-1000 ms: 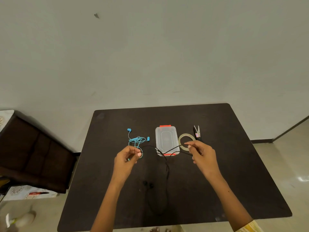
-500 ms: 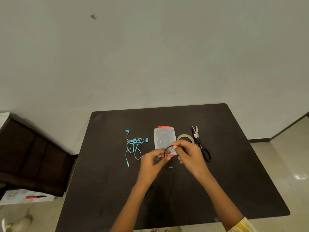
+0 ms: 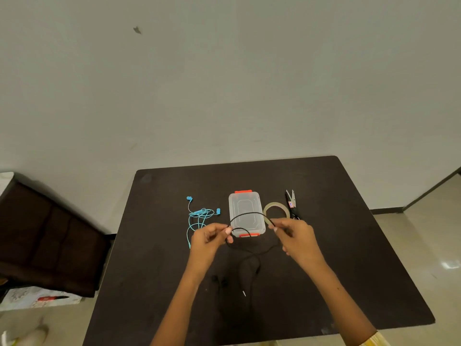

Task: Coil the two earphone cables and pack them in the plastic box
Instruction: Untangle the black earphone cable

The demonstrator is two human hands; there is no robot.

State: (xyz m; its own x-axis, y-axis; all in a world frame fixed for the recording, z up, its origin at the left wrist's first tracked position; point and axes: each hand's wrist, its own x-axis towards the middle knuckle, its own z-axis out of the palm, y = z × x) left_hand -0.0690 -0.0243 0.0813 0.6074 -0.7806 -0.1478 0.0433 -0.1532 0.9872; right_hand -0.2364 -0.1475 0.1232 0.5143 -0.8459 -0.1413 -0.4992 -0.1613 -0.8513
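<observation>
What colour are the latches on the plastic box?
Orange-red, on the plastic box; clearest in the head view.

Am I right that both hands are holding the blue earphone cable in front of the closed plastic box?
Not quite: the head view shows the left hand and right hand pinching the black earphone cable in front of the closed plastic box. The blue earphone cable lies untouched on the table.

A single wide-angle head view looks forward and steeply down from the near edge of the desk [image 3: 349,270], close enough that both forearms enter from the bottom. It faces the far edge and the wall [image 3: 224,83] beyond, with floor [image 3: 429,233] showing off both side edges.
</observation>
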